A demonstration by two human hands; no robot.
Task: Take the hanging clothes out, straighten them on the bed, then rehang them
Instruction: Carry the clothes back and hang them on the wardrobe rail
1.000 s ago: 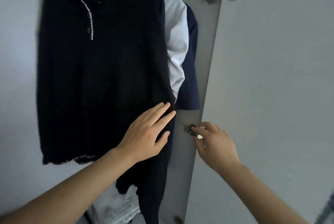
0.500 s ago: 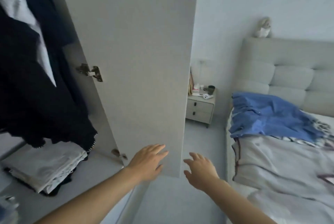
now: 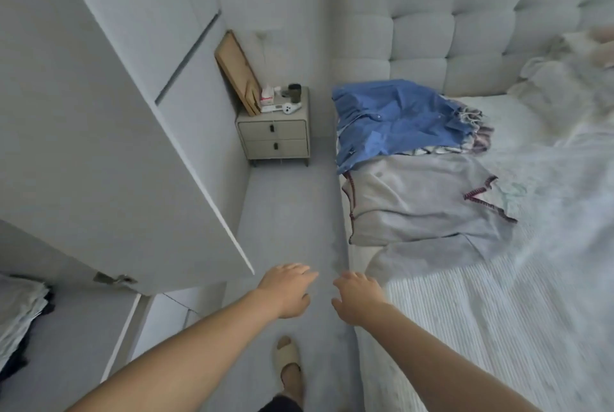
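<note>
We have turned from the wardrobe toward the bed (image 3: 465, 328). Left hand (image 3: 285, 292) and right hand (image 3: 357, 300) are empty, fingers relaxed. Grey top (image 3: 415, 205) at two o'clock, blue shirt (image 3: 398, 119) beyond, await straightening.

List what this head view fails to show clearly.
- Folded pale laundry stack: cut off by the left edge.
- Small items on the beige two-drawer nightstand: too small to identify.
- Rumpled bedding at the bed's far right: motion-blurred.
- Hanging clothes: outside the frame.
</note>
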